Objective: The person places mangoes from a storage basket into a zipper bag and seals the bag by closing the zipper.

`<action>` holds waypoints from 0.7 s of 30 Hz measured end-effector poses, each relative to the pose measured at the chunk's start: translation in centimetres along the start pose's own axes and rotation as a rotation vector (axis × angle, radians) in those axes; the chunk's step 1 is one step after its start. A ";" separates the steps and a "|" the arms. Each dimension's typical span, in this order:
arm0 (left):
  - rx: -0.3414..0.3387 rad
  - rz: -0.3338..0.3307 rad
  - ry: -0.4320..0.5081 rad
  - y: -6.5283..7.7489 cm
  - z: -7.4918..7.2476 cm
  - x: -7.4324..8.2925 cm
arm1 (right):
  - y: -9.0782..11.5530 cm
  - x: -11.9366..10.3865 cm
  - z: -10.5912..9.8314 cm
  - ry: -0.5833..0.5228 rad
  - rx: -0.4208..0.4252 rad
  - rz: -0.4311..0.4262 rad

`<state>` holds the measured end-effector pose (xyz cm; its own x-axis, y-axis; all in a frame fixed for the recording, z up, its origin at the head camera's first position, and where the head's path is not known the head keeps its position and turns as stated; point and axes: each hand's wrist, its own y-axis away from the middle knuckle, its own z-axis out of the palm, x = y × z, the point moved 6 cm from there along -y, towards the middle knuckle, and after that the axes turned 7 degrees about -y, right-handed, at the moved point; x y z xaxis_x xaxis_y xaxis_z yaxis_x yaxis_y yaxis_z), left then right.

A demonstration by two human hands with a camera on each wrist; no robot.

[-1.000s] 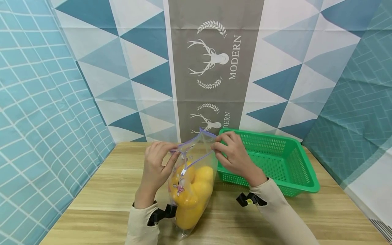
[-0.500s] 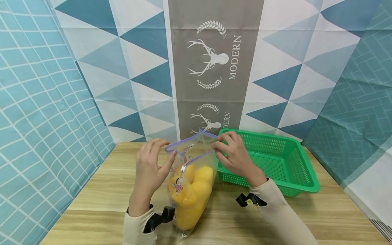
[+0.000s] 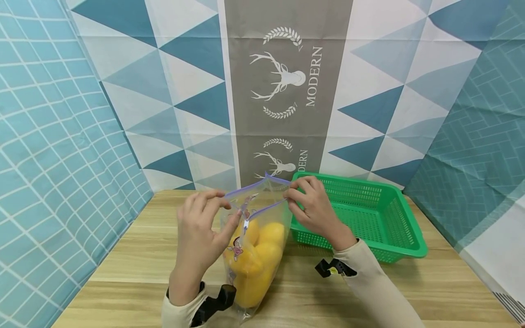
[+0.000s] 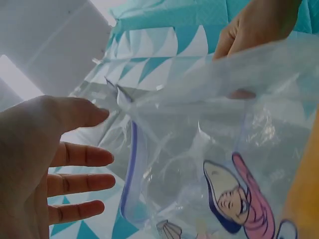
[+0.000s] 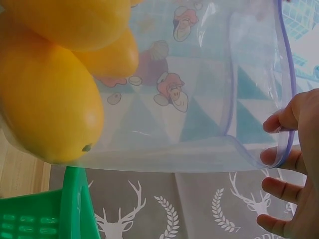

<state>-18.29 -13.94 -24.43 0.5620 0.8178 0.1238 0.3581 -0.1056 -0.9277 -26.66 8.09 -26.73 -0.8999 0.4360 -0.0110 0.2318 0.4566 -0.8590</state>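
Slider bag (image 3: 268, 192), short of bench's (image 3: 135, 255) back edge: right hand (image 3: 313, 206) pinches rim; left hand (image 3: 200, 232), fingers extended, should steady opposite rim.

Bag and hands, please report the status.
Right hand pinches bag at rim; left hand near opposite side. Bag unsealed, fruit inside. Basket right, seemingly not in the way.

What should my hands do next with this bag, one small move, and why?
I'd probably have your left hand pinch the purple plastic rim of the clear plastic zip bag near its left end. Your right hand pinches the opposite side, while the left hovers beside the rim holding nothing, and the bag gapes open above the yellow oval fruits inside.
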 end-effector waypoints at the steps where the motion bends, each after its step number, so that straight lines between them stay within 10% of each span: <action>1: -0.001 0.008 -0.002 0.0 0.0 0.3 | 0.0 0.0 0.0 -0.001 -0.001 0.001; 21: -0.039 0.075 -0.107 0.2 0.9 2.4 | 0.3 0.3 0.1 -0.028 -0.002 0.011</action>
<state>-17.54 -11.46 -24.67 0.5064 0.8622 0.0140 0.3480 -0.1896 -0.9181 -26.90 8.26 -27.02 -0.9073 0.4190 -0.0348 0.2425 0.4539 -0.8574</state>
